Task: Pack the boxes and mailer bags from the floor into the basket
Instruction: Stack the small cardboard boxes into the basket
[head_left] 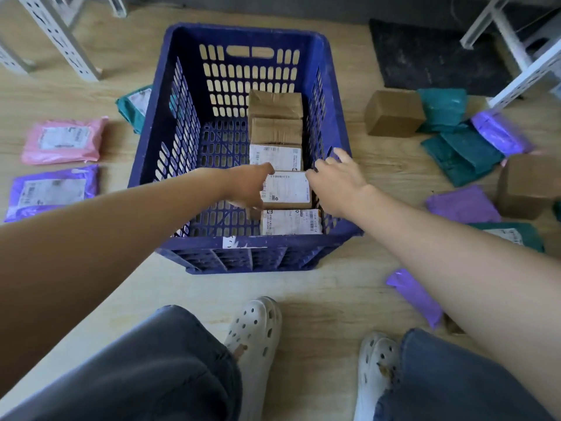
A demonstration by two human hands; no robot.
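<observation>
A blue slotted basket (326, 71) stands on the floor in front of me. Several cardboard boxes line its right wall in a row. My left hand (250, 185) grips the left side of a labelled box (287, 189) in that row, slightly raised above the others. My right hand (338, 180) reaches over the basket's right rim with relaxed fingers, touching that box's right edge. On the floor lie more boxes (393, 113) and green (463, 156), purple (51, 191) and pink (65, 141) mailer bags.
White metal shelf legs stand at the back left (57, 34) and back right (522, 56). A dark mat (431, 56) lies behind the right-hand parcels. My knees and white clogs (258, 332) are at the bottom, just before the basket.
</observation>
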